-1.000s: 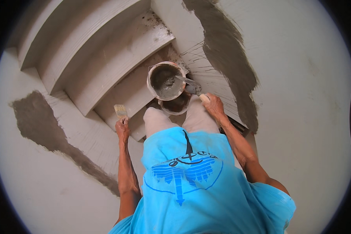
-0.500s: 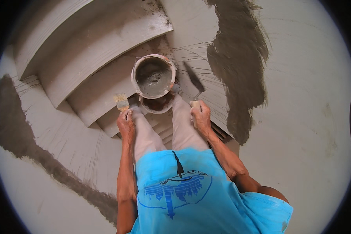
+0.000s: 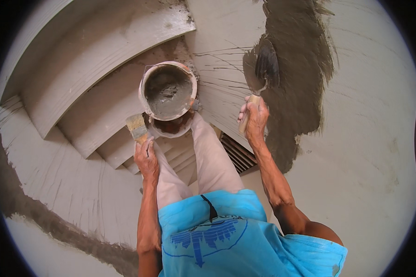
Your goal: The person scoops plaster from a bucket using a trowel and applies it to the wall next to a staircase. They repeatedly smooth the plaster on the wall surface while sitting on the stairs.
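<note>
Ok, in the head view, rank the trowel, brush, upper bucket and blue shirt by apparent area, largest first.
1. Blue shirt
2. Upper bucket
3. Trowel
4. Brush
Apparent area only: the shirt is nearer the camera.

Left hand [image 3: 147, 159] grips 1 brush [image 3: 137, 127] near the pail [image 3: 142, 94]. Right hand [image 3: 254, 117] grips 1 trowel [image 3: 267, 65] at the mortar's [image 3: 300, 69] left edge.

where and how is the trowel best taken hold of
Probably by the wooden handle, fingers wrapped around it, coming from the person's side: the handle points back that way, while the trowel's broad blade points away, over the grey patch. The right hand grips it there.
</note>
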The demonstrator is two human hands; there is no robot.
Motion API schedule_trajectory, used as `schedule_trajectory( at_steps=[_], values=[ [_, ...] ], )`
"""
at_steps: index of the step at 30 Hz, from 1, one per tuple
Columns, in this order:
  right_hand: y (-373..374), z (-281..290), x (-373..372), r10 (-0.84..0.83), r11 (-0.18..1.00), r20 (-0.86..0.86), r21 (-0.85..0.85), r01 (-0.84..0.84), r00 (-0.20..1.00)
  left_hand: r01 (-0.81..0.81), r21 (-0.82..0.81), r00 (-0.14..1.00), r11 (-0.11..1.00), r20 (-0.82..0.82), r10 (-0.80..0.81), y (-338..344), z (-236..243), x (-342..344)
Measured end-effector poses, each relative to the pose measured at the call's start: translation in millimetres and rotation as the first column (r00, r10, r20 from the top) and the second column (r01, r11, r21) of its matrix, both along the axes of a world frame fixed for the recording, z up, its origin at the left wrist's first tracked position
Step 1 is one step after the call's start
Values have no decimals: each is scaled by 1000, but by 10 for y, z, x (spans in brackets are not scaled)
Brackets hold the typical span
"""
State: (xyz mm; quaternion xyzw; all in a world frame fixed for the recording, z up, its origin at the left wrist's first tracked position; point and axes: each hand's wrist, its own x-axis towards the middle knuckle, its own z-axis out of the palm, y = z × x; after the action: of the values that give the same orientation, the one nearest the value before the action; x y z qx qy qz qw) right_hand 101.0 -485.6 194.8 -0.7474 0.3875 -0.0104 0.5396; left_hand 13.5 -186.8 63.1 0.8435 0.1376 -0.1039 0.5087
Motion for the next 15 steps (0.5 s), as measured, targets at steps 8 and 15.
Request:
schedule_trajectory(
  at_steps=[8, 15],
  values=[
    [31, 9, 142, 53, 998, 41, -47, -51, 998, 33, 6, 999, 999, 27, -33, 84, 10, -16],
    [216, 86, -68, -45, 998, 67, 39, 43, 997, 29, 3, 999, 1000, 28, -29, 164, -20, -67]
  ],
)
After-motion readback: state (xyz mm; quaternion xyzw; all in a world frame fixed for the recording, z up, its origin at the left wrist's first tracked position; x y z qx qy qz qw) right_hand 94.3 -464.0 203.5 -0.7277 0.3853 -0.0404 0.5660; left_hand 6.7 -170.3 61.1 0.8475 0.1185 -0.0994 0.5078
